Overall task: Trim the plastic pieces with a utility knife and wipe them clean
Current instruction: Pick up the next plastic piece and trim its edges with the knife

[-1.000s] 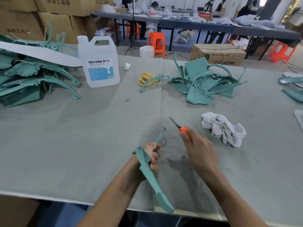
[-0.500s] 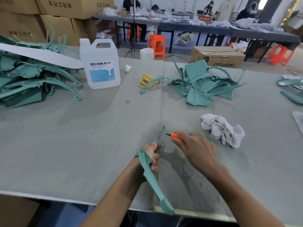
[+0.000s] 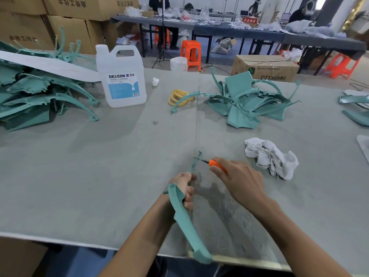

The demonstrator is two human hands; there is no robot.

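My left hand (image 3: 184, 188) grips a long curved teal plastic piece (image 3: 185, 222) near its middle; one end reaches past the table's front edge, the thin far end points away from me. My right hand (image 3: 239, 180) holds an orange-handled utility knife (image 3: 216, 164), and the dark blade touches the thin far tip of the piece (image 3: 196, 160). A crumpled white rag (image 3: 271, 156) lies on the table just right of my right hand.
On the grey table (image 3: 99, 176) a heap of teal pieces (image 3: 40, 96) lies far left, another heap (image 3: 249, 102) mid-right, more pieces (image 3: 355, 108) at the right edge. A white DEXCON jug (image 3: 121, 76) and yellow bands (image 3: 179, 97) stand behind. Shavings lie near the front edge.
My right hand has brought the knife down and left, from raised above the table to the thin tip of the piece. My left hand has kept its grip.
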